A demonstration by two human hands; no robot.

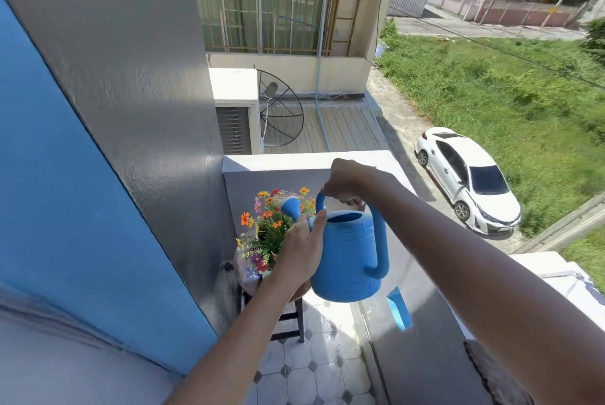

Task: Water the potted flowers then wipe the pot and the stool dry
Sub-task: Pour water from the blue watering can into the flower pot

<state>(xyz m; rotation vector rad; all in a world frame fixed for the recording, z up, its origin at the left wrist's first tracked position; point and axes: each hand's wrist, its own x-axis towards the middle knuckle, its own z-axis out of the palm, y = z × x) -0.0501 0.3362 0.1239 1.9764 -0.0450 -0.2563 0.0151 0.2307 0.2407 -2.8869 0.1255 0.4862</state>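
Note:
A blue plastic watering can (348,254) hangs in the air over the balcony corner, its spout rose (290,206) above the flowers. My right hand (347,182) grips the top of the can's looped handle. My left hand (302,249) holds the can's front wall near the base of the spout, thumb on the rim. The potted flowers (265,227), orange, red and purple, stand on a dark wooden stool (294,316) against the grey wall. The pot itself is mostly hidden behind my left hand and the can.
A blue cloth (399,308) hangs on the inner face of the low balcony wall (425,355) at the right. White and grey tiles (311,372) cover the floor. A blue and grey wall (114,175) closes the left side. Far below are a white car and grass.

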